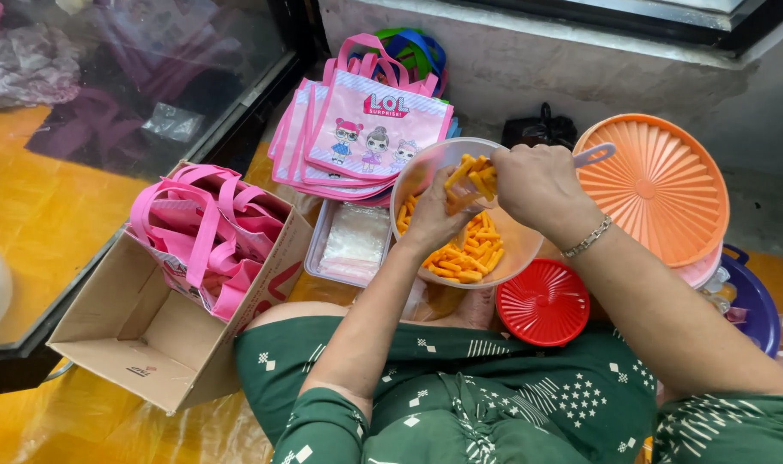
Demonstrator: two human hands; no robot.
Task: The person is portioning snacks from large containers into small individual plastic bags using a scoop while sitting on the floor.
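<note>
Hands (529,185) scoop ridged orange sticks (469,253) — clear round bowl (413,176).

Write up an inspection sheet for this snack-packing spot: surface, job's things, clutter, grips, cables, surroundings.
Surface: yellow floor under a glossy plastic sheet.
Job's things: clear bowl of orange snack sticks; small clear bag being filled; scoop handle in the right hand.
Clutter: cardboard box of pink tote bags; stack of printed pink bags; tray of clear bags; orange lid; red lid.
Grips: left hand holds the bag; right hand holds the scoop.
Cables: nothing seen.
Surroundings: concrete wall; glass panel.
</note>
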